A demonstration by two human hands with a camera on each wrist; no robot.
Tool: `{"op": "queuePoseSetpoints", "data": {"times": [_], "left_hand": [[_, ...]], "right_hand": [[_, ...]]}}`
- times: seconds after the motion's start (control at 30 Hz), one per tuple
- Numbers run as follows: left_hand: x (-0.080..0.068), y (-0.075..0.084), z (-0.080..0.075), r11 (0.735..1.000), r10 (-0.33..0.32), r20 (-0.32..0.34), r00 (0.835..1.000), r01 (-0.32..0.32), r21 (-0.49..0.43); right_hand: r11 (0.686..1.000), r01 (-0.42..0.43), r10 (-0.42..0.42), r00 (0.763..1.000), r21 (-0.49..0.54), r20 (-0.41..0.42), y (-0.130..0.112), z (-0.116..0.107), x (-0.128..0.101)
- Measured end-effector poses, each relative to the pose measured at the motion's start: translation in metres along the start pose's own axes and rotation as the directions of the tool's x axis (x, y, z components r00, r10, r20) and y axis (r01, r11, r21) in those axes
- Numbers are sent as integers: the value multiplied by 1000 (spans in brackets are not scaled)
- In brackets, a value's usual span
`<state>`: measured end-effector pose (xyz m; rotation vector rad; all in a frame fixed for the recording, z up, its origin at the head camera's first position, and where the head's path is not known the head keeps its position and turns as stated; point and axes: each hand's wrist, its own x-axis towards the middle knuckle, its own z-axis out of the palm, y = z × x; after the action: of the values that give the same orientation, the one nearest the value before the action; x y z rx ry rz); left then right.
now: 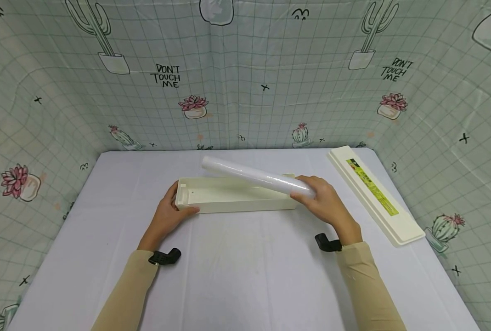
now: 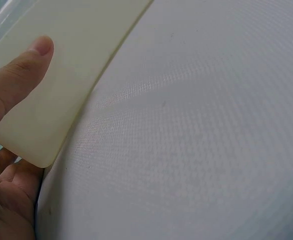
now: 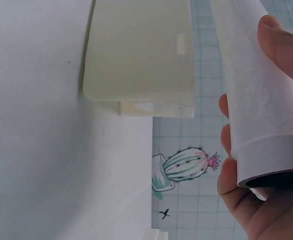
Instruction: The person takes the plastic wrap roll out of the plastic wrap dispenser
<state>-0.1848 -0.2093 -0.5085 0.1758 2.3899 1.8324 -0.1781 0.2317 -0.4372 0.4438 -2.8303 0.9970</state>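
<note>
A long cream tray-like box (image 1: 228, 195) lies open across the middle of the white table (image 1: 237, 276). My left hand (image 1: 171, 214) grips its left end, thumb along the front wall (image 2: 29, 60), the box's outer wall (image 2: 61, 85) beside it. My right hand (image 1: 321, 200) holds one end of a white film roll (image 1: 257, 177), which slants over the box, its far end raised to the back left. In the right wrist view my fingers (image 3: 281, 45) curl round the roll (image 3: 259, 100) by its open core, with the box's right end (image 3: 139, 55) to the left.
The box's cream lid (image 1: 373, 193) with a green-yellow label lies at the table's right side, slanting toward the front right edge. Cactus-print sheeting (image 1: 245, 73) walls the table on three sides. Bare table surface spreads in front of the box.
</note>
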Motion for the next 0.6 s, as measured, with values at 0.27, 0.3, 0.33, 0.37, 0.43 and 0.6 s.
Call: {"op": "queuePoseSetpoints", "data": {"times": [0.27, 0.3, 0.33, 0.37, 0.43, 0.6], "left_hand": [[0, 1, 0, 1000, 7, -4, 1000, -7, -1], [0, 1, 0, 1000, 8, -3, 1000, -8, -2], [-1, 1, 0, 1000, 8, -3, 1000, -8, -1], [-1, 1, 0, 1000, 7, -3, 1000, -7, 1], [-1, 1, 1, 1000, 7, -4, 1000, -7, 3], [-1, -1, 1, 1000, 5, -10, 1000, -4, 14]], "right_hand": [[1000, 26, -26, 999, 6, -25, 5, 2, 1], [1000, 30, -30, 999, 4, -30, 5, 2, 1], [1000, 30, -30, 999, 5, -33, 6, 2, 1], [1000, 28, -28, 999, 6, -36, 6, 3, 0], [1000, 25, -24, 999, 10, -41, 6, 3, -1], [1000, 16, -15, 999, 24, -51, 7, 4, -3]]}}
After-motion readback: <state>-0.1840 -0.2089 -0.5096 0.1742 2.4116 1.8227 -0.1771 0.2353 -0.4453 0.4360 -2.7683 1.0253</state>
